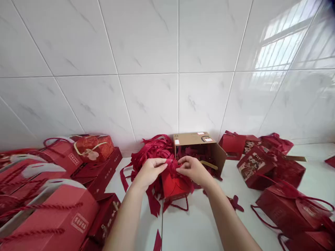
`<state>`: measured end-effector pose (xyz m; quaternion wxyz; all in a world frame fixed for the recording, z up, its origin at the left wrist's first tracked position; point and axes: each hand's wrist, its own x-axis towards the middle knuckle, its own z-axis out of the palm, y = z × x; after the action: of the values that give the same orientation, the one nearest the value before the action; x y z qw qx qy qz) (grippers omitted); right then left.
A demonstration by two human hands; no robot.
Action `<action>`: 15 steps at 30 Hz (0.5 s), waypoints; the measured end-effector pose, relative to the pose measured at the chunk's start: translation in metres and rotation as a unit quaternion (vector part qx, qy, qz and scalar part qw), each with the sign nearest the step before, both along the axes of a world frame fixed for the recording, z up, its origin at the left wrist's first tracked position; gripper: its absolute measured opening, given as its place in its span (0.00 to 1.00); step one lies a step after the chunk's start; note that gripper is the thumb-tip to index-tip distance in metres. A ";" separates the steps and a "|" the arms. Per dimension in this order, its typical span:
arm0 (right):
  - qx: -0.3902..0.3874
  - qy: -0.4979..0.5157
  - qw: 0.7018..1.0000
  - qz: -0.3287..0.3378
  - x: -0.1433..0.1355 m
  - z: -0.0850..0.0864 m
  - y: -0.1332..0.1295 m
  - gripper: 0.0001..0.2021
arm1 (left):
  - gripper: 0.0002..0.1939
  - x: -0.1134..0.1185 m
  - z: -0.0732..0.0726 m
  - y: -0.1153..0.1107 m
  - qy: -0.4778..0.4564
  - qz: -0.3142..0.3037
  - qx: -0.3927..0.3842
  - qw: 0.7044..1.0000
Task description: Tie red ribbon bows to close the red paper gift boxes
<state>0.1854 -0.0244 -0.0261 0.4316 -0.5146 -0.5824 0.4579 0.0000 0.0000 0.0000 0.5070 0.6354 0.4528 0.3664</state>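
A small red gift box (176, 187) stands in front of me, with a dark cord loop hanging at its near side. Above its top, my left hand (150, 172) pinches a red ribbon (172, 166) between thumb and fingers. From the other side my right hand (193, 169) closes thumb and forefinger on the same ribbon. Part of the ribbon and the box's upper right side are hidden by my fingers. Just behind the box lies a tangled heap of loose red ribbons (154, 148).
An opened cardboard box (192, 139) holding dark red pieces lies against the tiled wall (149, 104). Several red gift bags (60, 209) crowd the left. On the right sit several red boxes (270, 167) with cords and bows. A dark red cut-out (235, 203) lies on the white surface (193, 226).
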 end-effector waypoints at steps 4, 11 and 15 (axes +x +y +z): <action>-0.005 0.007 1.000 0.020 -0.002 0.003 -0.002 0.21 | 0.17 0.001 0.004 -0.005 0.019 -0.014 0.005 1.000; 0.014 0.033 0.999 0.035 0.002 -0.001 0.000 0.10 | 0.14 -0.002 0.008 -0.008 0.032 -0.033 0.037 0.998; 0.033 0.069 0.997 0.021 0.005 -0.001 -0.009 0.14 | 0.14 -0.001 0.012 -0.015 0.008 0.019 0.050 0.999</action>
<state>0.1908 -0.0336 -0.0272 0.4781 -0.4550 -0.5767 0.4814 -0.0013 -0.0148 0.0116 0.4643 0.6540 0.4499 0.3928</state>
